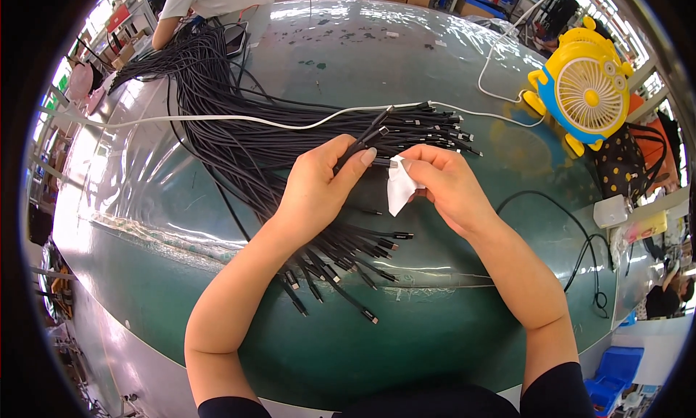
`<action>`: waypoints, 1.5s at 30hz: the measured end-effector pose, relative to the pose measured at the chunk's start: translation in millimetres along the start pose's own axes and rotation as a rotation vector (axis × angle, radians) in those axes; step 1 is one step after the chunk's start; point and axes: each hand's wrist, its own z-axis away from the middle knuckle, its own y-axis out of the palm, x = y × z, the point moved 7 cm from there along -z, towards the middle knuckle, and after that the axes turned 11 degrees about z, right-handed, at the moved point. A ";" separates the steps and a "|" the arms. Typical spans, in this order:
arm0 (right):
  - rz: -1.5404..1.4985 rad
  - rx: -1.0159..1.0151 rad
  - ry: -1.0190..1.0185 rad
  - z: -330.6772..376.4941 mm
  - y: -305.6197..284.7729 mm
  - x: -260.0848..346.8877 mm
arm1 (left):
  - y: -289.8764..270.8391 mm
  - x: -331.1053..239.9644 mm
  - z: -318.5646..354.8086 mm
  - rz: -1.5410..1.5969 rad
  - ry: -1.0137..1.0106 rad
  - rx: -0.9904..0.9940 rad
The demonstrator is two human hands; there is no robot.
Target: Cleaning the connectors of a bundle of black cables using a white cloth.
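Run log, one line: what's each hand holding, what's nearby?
left hand: holds black cable ends | right hand: pinches white cloth or paper at a cable tip | nearby: black cable bundle, white cord

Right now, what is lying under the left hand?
Black cables show on both sides of the left hand, on the green table. What lies directly beneath it is covered and cannot be seen.

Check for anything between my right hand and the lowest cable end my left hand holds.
Only the white cloth pinched in your right hand, at the cable end just beyond your left hand; nothing else visible.
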 end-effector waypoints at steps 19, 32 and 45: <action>0.315 -0.053 -0.160 -5.7 4.8 11.9 | 6.3 21.9 -3.4 0.165 -0.095 0.207; 0.863 -0.148 -0.420 3.1 8.3 24.1 | 9.9 17.2 1.0 0.353 -0.283 0.369; 0.455 -0.040 -0.160 -7.7 6.5 12.7 | 8.8 12.1 -2.3 0.167 -0.073 0.272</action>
